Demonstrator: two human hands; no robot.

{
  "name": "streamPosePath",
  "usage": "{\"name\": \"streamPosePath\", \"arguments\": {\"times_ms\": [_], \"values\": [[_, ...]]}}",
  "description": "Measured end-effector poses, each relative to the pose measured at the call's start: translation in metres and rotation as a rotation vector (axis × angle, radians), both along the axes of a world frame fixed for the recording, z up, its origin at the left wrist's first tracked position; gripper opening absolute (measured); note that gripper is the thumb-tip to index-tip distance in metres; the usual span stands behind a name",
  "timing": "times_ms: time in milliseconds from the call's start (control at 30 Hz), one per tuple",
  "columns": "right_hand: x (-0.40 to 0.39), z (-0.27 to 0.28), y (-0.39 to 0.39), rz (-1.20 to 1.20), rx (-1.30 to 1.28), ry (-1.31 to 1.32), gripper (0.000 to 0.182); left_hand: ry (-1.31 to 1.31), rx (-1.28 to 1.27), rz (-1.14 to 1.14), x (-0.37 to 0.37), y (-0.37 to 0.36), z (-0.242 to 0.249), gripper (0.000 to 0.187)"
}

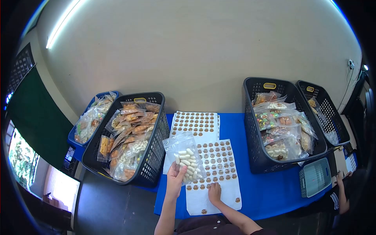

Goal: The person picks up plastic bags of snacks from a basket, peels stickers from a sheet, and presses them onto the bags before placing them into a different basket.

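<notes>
My left hand grips a clear zip bag by its lower left edge, thumb in front. White, oblong pieces fill the bag's lower part. Under it lies a white sheet of round brown stickers, which the bag partly covers. On that sheet's lower part rests my right hand, fingers drawn together at the lowest full row of stickers. Whatever is between those fingertips is hidden. Two single stickers remain near the sheet's bottom edge. Behind lies another sticker sheet, overlapped by the front one.
Dark baskets of filled bags stand left and right on the blue-covered table. Beyond them are a blue crate, another dark basket and a pale green tray. Another person's hand shows at far right.
</notes>
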State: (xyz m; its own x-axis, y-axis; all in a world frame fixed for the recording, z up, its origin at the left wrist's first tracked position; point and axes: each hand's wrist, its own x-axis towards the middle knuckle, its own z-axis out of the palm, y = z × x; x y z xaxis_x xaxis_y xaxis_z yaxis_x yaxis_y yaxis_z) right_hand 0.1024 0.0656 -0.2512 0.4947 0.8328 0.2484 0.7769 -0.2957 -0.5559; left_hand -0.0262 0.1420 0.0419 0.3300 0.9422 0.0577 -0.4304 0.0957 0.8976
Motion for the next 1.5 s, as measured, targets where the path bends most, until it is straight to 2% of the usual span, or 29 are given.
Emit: {"name": "streamPosePath", "arguments": {"times_ms": [133, 233, 333, 433, 533, 600, 667, 767, 833, 933, 1000, 1033, 1100, 1167, 1500], "values": [[-0.002, -0.006, 0.006, -0.022, -0.040, 0.015, 0.008, 0.018, 0.002, -0.006, -0.004, 0.001, -0.004, 0.032], [0.001, -0.012, 0.012, -0.112, -0.089, 0.132, 0.007, 0.008, -0.006, 0.009, -0.006, 0.000, -0.003, 0.032], [0.009, -0.013, 0.013, -0.087, -0.116, 0.305, 0.006, 0.011, -0.009, 0.004, -0.007, 0.001, -0.007, 0.032], [0.011, -0.021, 0.016, -0.124, -0.090, 0.326, 0.005, 0.008, -0.014, -0.002, -0.006, 0.001, -0.009, 0.032], [0.019, -0.031, 0.012, -0.007, -0.057, 0.445, 0.003, 0.016, -0.018, -0.016, -0.007, 0.000, -0.006, 0.032], [0.036, -0.023, 0.008, 0.017, -0.180, 1.007, 0.003, 0.030, -0.017, -0.020, -0.008, 0.000, -0.006, 0.032], [0.050, 0.036, 0.002, -0.049, -0.271, 1.552, 0.006, 0.033, -0.028, -0.033, -0.006, 0.000, -0.007, 0.032], [0.068, 0.128, -0.002, -0.001, -0.040, 1.529, 0.009, 0.038, -0.048, -0.069, 0.000, -0.001, -0.011, 0.033], [0.083, 0.184, -0.005, 0.219, 0.207, 1.550, 0.010, 0.050, -0.052, -0.106, 0.008, -0.005, -0.009, 0.033], [0.086, 0.277, -0.020, 0.285, 0.399, 1.400, 0.018, 0.088, -0.037, -0.154, 0.025, -0.008, -0.013, 0.030], [0.079, 0.314, -0.029, 0.325, 0.479, 1.303, 0.028, 0.117, -0.013, -0.194, 0.037, -0.011, -0.019, 0.027], [0.073, 0.321, -0.032, 0.324, 0.478, 1.244, 0.031, 0.121, -0.004, -0.207, 0.043, -0.015, -0.019, 0.027], [0.062, 0.325, -0.032, 0.304, 0.511, 0.960, 0.030, 0.133, 0.015, -0.223, 0.054, -0.023, -0.014, 0.027], [0.058, 0.322, -0.034, 0.301, 0.523, 0.870, 0.032, 0.139, 0.035, -0.266, 0.057, -0.032, -0.007, 0.028], [0.049, 0.319, -0.040, 0.270, 0.517, 0.829, 0.033, 0.110, 0.053, -0.307, 0.053, -0.049, 0.006, 0.030]]}}
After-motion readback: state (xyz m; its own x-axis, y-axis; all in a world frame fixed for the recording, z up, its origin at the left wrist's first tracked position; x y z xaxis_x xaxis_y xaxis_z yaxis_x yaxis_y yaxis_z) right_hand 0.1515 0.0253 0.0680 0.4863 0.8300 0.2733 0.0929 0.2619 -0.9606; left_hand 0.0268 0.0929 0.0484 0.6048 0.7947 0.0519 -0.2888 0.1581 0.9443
